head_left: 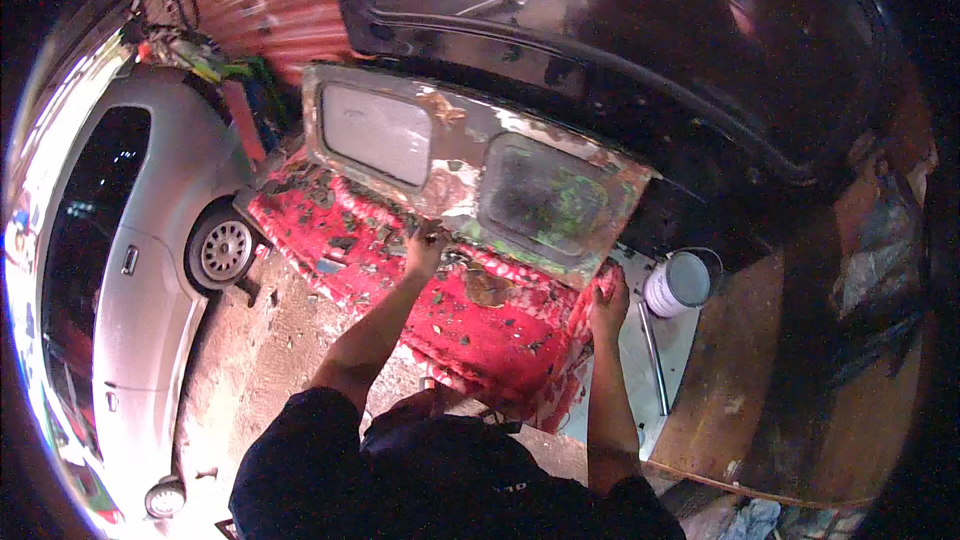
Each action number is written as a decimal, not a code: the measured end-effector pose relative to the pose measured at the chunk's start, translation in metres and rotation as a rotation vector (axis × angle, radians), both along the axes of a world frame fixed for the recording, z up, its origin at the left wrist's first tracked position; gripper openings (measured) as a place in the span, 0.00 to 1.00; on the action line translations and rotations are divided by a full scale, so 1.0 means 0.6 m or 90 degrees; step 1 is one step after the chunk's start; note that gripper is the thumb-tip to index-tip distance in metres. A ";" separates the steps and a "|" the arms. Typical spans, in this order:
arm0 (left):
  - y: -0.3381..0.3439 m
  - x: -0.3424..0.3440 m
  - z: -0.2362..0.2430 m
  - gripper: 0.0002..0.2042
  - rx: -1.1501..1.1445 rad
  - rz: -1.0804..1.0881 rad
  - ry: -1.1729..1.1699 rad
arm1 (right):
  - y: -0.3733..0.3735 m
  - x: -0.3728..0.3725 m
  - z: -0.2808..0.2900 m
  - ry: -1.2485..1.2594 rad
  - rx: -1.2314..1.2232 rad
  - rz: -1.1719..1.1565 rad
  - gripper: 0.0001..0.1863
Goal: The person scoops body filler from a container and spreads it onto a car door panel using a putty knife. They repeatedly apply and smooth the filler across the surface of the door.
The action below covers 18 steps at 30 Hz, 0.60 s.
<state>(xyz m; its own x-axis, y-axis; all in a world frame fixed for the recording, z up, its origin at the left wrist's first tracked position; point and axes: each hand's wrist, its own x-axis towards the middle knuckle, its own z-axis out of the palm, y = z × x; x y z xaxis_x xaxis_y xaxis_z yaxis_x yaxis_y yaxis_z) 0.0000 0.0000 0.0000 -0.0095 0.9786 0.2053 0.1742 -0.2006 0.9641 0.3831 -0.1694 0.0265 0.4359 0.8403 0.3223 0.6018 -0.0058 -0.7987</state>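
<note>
A long worn panel with two rounded rectangular sections lies slanted on a red cloth. Its paint is patchy grey, brown and white, with green stains around the right section. My left hand is at the panel's lower edge near the middle, fingers curled; a small dark thing may be in them, but I cannot make it out. By the panel's lower right corner, my right hand is closed on a bunched fold of the red cloth. Dark and greenish flakes are scattered over the cloth, with a brown piece between my hands.
A white bucket and a metal tube are on a pale surface to the right, beside a brown board. A silver car stands at left. Beyond the panel is a large dark vehicle panel, with red corrugated sheet at far left.
</note>
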 end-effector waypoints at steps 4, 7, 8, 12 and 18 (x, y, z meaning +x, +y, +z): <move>0.052 -0.090 0.079 0.20 -0.042 0.064 0.090 | 0.096 -0.096 0.078 -0.110 0.030 0.000 0.36; 0.115 -0.147 0.150 0.19 -0.014 0.078 0.136 | 0.170 -0.163 0.172 -0.179 0.050 0.013 0.34; 0.135 -0.151 0.180 0.19 0.041 0.063 0.140 | 0.194 -0.170 0.200 -0.217 0.046 0.011 0.33; 0.240 -0.192 0.215 0.19 0.115 0.075 0.192 | 0.286 -0.217 0.266 -0.267 0.024 0.026 0.33; 0.393 -0.184 0.309 0.24 0.309 -0.002 0.421 | 0.421 -0.230 0.307 -0.509 -0.012 -0.099 0.29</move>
<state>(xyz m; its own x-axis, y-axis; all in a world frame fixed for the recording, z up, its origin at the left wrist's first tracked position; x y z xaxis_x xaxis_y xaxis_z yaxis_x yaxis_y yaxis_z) -0.1104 0.2358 0.1851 0.2642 0.7789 0.5687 0.6748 -0.5706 0.4681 0.2449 0.0833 0.2106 0.1927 0.7974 0.5718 0.9811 -0.1458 -0.1274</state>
